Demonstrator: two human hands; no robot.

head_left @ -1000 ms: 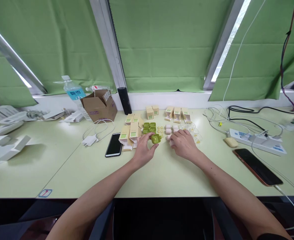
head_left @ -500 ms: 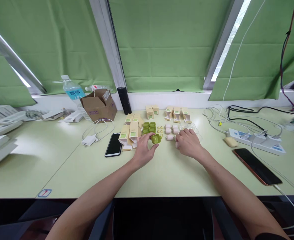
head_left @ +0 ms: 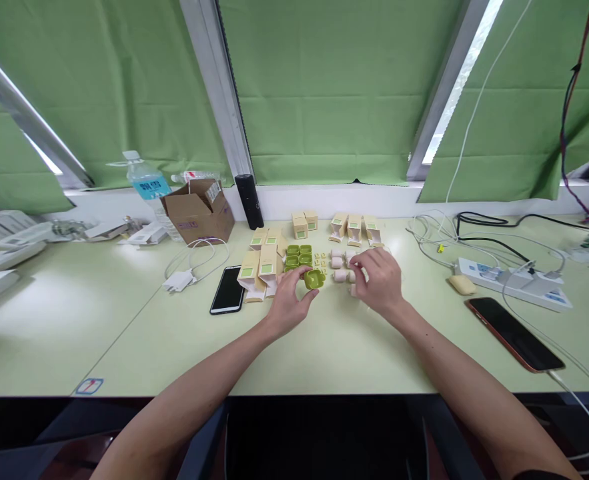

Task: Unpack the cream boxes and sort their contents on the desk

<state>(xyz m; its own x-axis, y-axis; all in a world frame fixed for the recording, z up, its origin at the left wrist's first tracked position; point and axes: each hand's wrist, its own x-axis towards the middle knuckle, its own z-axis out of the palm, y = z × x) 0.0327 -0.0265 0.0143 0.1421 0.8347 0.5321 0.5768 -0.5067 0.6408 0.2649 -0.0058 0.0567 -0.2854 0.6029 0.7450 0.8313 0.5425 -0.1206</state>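
Observation:
My left hand [head_left: 290, 298] is closed around the edge of a small olive-green square cup [head_left: 315, 279], its hollow turned up toward me. Just behind it several like green cups [head_left: 299, 255] stand in rows on the table. My right hand [head_left: 378, 277] is in a pinch above several small pale pink cylinders [head_left: 337, 263]; its fingers cover some of them. Whatever lies between the fingertips is hidden. Tiny yellow pieces [head_left: 320, 261] lie between the green cups and the cylinders.
Small cream boxes with flaps [head_left: 260, 265] stand left of the cups, more cream boxes [head_left: 354, 229] behind. A black phone [head_left: 227, 290] lies at left, another phone [head_left: 514, 332] on a cable at right. A power strip [head_left: 514, 281] and a brown carton [head_left: 199, 212] stand farther back.
My right hand has lifted and turned, its thumb and forefinger now pinched, with more of the pink cylinders showing beneath. My left hand and the green cup have barely moved.

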